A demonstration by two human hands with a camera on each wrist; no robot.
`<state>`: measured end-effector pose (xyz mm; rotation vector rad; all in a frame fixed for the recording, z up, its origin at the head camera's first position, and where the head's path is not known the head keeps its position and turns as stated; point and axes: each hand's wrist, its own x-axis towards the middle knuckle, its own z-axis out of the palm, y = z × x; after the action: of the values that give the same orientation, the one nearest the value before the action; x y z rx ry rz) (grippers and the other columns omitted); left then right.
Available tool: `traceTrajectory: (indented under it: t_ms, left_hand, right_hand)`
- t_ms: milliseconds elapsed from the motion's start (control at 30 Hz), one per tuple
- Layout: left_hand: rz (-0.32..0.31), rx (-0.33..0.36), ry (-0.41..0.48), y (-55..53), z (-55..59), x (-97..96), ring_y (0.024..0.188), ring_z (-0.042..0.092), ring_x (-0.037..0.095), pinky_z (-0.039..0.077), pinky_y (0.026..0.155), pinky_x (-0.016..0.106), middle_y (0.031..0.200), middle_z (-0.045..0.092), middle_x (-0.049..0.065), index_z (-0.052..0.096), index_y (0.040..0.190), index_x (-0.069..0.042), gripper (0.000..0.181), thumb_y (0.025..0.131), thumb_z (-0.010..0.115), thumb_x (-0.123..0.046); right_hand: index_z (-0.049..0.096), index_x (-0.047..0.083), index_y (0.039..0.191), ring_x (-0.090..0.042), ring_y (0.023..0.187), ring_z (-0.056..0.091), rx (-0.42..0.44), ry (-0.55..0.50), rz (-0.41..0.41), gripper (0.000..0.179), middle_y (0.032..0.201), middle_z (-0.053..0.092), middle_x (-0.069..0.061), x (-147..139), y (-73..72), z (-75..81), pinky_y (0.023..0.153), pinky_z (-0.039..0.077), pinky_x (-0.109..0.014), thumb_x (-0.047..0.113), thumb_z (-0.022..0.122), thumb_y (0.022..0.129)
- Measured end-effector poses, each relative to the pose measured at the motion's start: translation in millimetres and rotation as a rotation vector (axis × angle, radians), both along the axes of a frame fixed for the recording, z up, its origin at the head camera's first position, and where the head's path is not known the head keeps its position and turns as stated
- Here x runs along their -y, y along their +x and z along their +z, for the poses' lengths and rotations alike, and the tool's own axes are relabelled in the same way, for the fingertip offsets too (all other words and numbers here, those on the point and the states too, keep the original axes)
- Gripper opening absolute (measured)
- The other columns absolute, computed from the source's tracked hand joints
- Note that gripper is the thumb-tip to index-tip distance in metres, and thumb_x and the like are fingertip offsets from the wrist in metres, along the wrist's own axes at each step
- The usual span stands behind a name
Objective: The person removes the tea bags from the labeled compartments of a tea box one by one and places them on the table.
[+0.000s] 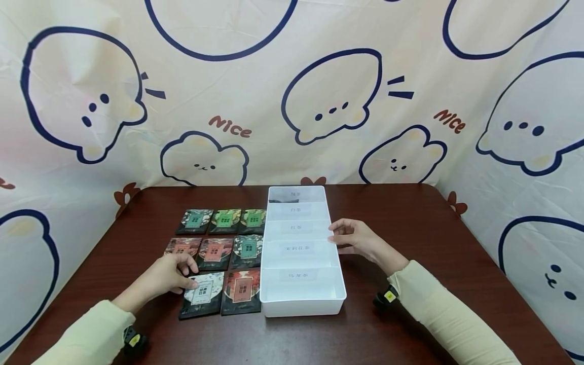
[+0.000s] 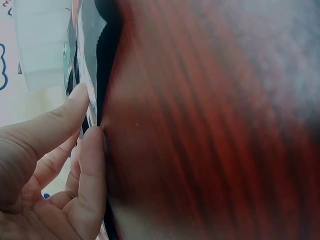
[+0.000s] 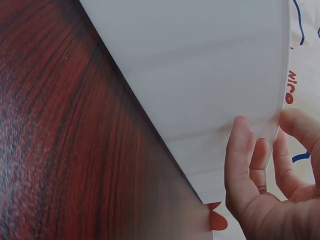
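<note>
My left hand pinches the near left edge of a tea packet with a white label and black lower part. In the left wrist view, thumb and fingertips meet at the edge of this packet, close to the table surface. A long white divided box stands to the right of the packets. My right hand holds its right side, fingertips at the rim. In the right wrist view, fingers lie along the outer wall of the box.
Other tea packets lie in rows left of the box: red ones, green ones and teal ones. Labels mark the box's compartments; a dark packet shows in the farthest one. A patterned cloth hangs behind the table.
</note>
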<state>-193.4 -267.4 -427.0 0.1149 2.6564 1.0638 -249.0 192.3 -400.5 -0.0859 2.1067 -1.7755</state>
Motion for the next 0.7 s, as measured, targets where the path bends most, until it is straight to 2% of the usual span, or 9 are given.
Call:
traceTrajectory:
  t_ms: [467, 567, 700]
  left_hand:
    - [-0.003, -0.004, 0.000, -1.2, -0.2, -2.2, 0.064, 0.050, 0.018, 0.054, 0.053, 0.032, 0.079, 0.047, 0.007, 0.063, 0.089, -0.006, 0.030, 0.070, 0.086, -0.011]
    - [-0.027, -0.006, 0.024, -2.8, 3.7, -2.3, 0.064, 0.049, 0.018, 0.052, 0.053, 0.031, 0.079, 0.047, 0.008, 0.063, 0.090, -0.005, 0.030, 0.070, 0.086, -0.010]
    - [-0.050, -0.015, 0.059, -7.6, 17.5, -4.5, 0.060, 0.046, 0.016, 0.049, 0.051, 0.031, 0.080, 0.047, 0.008, 0.063, 0.093, -0.002, 0.029, 0.074, 0.083, -0.009]
  right_hand:
    - [0.059, 0.002, 0.115, -0.019, 0.086, 0.064, -0.004, 0.011, 0.004, 0.033, 0.096, 0.058, -0.008, -0.5, 1.0, 1.0, 0.079, 0.058, -0.043, 0.008, 0.073, 0.086]
    - [0.059, 0.003, 0.115, -0.019, 0.086, 0.064, -0.003, 0.015, 0.003, 0.033, 0.096, 0.057, -0.008, -0.1, 1.0, 1.5, 0.079, 0.058, -0.042, 0.008, 0.073, 0.086]
    - [0.059, 0.003, 0.115, -0.019, 0.086, 0.064, -0.001, 0.022, 0.004, 0.033, 0.096, 0.057, -0.008, 0.5, 1.0, 2.4, 0.079, 0.058, -0.042, 0.008, 0.073, 0.086]
